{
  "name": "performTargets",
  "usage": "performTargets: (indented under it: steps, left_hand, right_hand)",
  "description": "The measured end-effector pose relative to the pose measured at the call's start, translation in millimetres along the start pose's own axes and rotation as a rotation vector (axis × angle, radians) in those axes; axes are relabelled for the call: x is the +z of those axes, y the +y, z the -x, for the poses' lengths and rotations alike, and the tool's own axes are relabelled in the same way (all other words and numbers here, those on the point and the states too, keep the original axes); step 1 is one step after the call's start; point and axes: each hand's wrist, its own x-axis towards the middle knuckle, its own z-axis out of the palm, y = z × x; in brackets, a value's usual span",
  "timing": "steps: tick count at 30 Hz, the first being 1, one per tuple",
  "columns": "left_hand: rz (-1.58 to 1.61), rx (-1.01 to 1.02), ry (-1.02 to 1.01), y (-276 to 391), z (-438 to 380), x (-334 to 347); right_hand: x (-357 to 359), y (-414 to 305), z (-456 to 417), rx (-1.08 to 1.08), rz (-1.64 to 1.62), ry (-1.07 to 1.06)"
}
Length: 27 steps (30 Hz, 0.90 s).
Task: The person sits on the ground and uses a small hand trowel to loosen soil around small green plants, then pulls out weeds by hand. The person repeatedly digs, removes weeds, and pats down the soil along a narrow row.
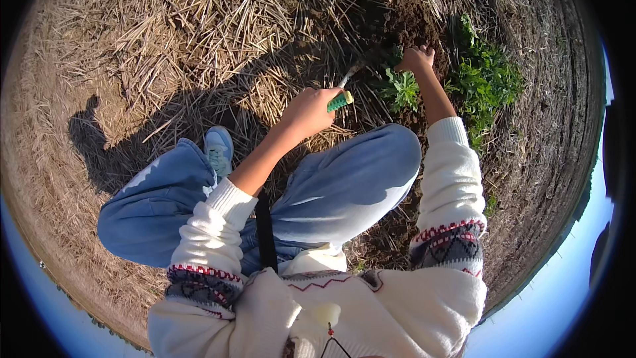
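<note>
My left hand (310, 109) is closed around the green and yellow handle (340, 102) of a hand tool. A narrow pale shaft (347, 76) reaches from it towards the shaded straw and soil; its far end is hard to make out. Farther right, my right hand (417, 58) is down at the dark loose soil (410, 22), its fingers partly curled. Just below and left of that hand grows a green plant with lobed leaves (401, 90). Whether the fingers hold soil, a stem or nothing cannot be told.
A larger leafy green clump (484, 77) grows right of my right forearm. Dry straw (164, 25) covers the ground ahead and to the left. My bent knees in blue jeans (348, 174) and a light blue shoe (218, 151) lie below my hands. My shadow falls left.
</note>
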Motion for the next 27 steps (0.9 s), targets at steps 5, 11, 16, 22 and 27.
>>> performTargets:
  steps: [5,11,16,22,27]
  left_hand:
    - [-0.024,-0.074,-0.020,-5,3,7]
    - [0.013,-0.107,-0.064,1,-4,15]
    - [-0.037,-0.031,-0.021,2,-29,21]
    - [-0.074,0.023,-0.013,15,-48,26]
    - [-0.082,0.015,-0.054,25,-62,24]
  right_hand:
    - [11,8,-2,-0.018,0.057,0.125]
    - [19,19,0,-0.079,0.220,0.181]
    - [19,8,15,-0.013,-0.060,0.073]
    - [30,0,11,0.045,0.093,0.246]
    - [22,20,2,0.066,0.441,0.404]
